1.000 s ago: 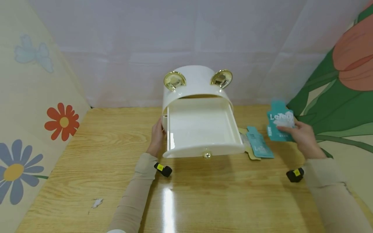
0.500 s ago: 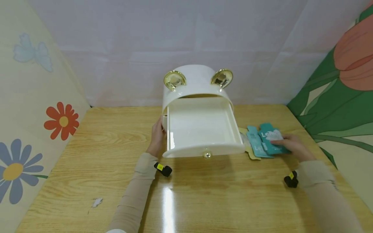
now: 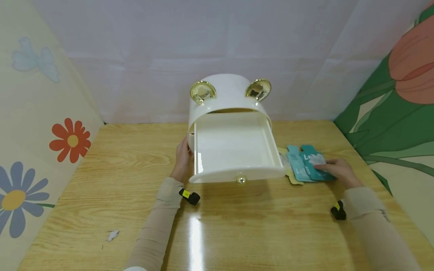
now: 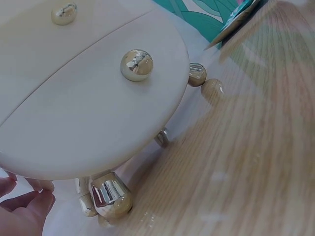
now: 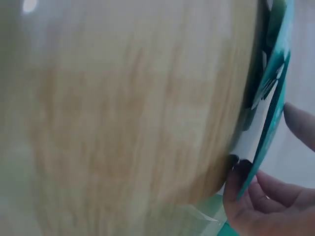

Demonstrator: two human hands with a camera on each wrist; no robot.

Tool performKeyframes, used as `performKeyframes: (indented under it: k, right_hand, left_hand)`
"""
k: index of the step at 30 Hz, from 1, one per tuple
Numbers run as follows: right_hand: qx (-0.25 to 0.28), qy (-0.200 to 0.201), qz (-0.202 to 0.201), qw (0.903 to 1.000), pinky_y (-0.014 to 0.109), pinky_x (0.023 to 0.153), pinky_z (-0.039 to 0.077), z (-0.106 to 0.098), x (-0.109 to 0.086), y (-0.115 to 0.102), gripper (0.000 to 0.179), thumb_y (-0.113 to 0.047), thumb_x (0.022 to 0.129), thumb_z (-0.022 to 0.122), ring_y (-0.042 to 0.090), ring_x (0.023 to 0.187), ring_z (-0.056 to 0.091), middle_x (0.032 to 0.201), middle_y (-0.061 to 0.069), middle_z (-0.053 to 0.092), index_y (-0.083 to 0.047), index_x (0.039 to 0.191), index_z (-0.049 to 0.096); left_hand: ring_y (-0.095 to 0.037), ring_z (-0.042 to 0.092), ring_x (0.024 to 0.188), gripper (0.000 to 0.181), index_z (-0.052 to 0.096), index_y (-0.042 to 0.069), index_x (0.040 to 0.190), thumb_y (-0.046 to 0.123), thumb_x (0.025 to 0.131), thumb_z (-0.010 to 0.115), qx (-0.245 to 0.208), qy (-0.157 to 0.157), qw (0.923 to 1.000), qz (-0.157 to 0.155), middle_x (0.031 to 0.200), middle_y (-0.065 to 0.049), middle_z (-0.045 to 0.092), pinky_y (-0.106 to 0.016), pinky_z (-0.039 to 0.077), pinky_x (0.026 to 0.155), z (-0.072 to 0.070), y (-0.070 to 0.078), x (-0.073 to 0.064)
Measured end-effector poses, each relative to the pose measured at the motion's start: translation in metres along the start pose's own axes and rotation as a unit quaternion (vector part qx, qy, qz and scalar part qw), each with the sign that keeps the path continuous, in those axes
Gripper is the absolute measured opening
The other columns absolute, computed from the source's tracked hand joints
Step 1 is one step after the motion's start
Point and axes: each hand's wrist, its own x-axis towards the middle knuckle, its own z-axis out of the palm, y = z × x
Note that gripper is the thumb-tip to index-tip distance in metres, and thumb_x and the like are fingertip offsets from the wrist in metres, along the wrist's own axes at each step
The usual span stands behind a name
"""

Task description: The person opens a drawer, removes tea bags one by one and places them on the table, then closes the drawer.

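A white storage box (image 3: 228, 87) with two gold ears stands at mid-table, its upper drawer (image 3: 234, 145) pulled out and bare inside. My left hand (image 3: 182, 160) holds the box's left side; in the left wrist view, curled fingers (image 4: 37, 204) meet its edge beside a gold foot. Thumb and fingers of my right hand (image 3: 340, 171) pinch a flat teal sachet (image 3: 310, 160) with white lettering. It overlaps a second teal sachet (image 3: 298, 167), which lies over a yellowish packet (image 3: 294, 178). In the right wrist view, the pinched sachet (image 5: 270, 123) is edge-on, slightly raised at the hand.
The wooden table (image 3: 237, 233) meets a white cloth backdrop (image 3: 152, 67) at the back. Painted panels flank it left and right. A lower drawer's gold knob (image 4: 137, 65) shows in the left wrist view. A pale worn patch (image 3: 113, 236) marks the table at front left.
My right hand has brought the teal sachet down and left from the far right, onto the edge of the other sachet. The left hand and the box have stayed put.
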Motion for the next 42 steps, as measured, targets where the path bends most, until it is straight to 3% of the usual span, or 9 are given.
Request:
performKeyframes:
  k: [8,22,30,33,37,42]
  right_hand:
    - [-0.029,0.055,-0.018,0.9979,0.058,0.089,0.036,0.006,-0.003,0.004,0.083,-0.045,0.085,0.056,0.052,0.112,0.034,0.128,0.040,0.032,0.022,0.126,0.032]
    - [-0.013,0.091,-0.039,0.9950,0.057,0.085,0.039,0.007,-0.004,0.004,0.078,-0.042,0.087,0.055,0.051,0.111,0.036,0.128,0.040,0.033,0.020,0.129,0.031]
    - [0.001,0.124,-0.069,0.9898,0.051,0.079,0.042,0.007,-0.019,-0.015,0.070,-0.043,0.090,0.049,0.048,0.108,0.040,0.125,0.037,0.039,0.015,0.128,0.038]
    - [0.012,0.141,-0.090,0.9858,0.040,0.072,0.044,0.008,-0.028,-0.030,0.066,-0.044,0.091,0.047,0.042,0.103,0.045,0.122,0.033,0.044,0.012,0.125,0.044]
    - [0.027,0.169,-0.128,0.9769,0.022,0.062,0.044,0.009,-0.039,-0.051,0.057,-0.043,0.090,0.050,0.019,0.087,0.052,0.110,0.022,0.054,0.007,0.119,0.052]
    - [0.064,0.176,-0.167,0.9679,0.015,0.059,0.044,0.011,-0.052,-0.073,0.050,-0.038,0.089,0.055,0.001,0.076,0.051,0.096,-0.001,0.056,0.003,0.117,0.054]
  left_hand:
    - [-0.016,0.053,0.098,0.044,0.059,0.008,0.115,0.044,0.094,0.043,-0.012,-0.004,0.9999,-0.007,0.108,-0.005,0.059,-0.031,0.043,0.091,0.000,0.000,0.000]
    - [-0.016,0.054,0.101,0.044,0.060,0.008,0.112,0.044,0.094,0.042,0.002,-0.002,1.0000,-0.005,0.109,-0.005,0.060,-0.030,0.042,0.093,0.000,0.000,0.000]
    - [-0.016,0.053,0.101,0.045,0.060,0.009,0.112,0.047,0.093,0.043,0.001,-0.002,0.9999,-0.014,0.109,-0.004,0.059,-0.031,0.042,0.093,0.000,0.001,0.000]
    - [-0.016,0.053,0.099,0.044,0.060,0.009,0.111,0.045,0.094,0.042,0.002,-0.001,0.9999,-0.011,0.107,-0.004,0.059,-0.030,0.043,0.092,0.002,0.002,-0.002]
    - [-0.014,0.054,0.095,0.044,0.059,0.006,0.113,0.042,0.095,0.041,-0.003,0.008,1.0000,-0.006,0.103,-0.002,0.059,-0.029,0.044,0.089,0.003,0.003,-0.003]
    - [-0.013,0.054,0.094,0.043,0.059,0.006,0.112,0.042,0.095,0.042,-0.010,0.013,0.9998,-0.008,0.102,-0.002,0.059,-0.029,0.044,0.089,0.003,0.002,-0.002]
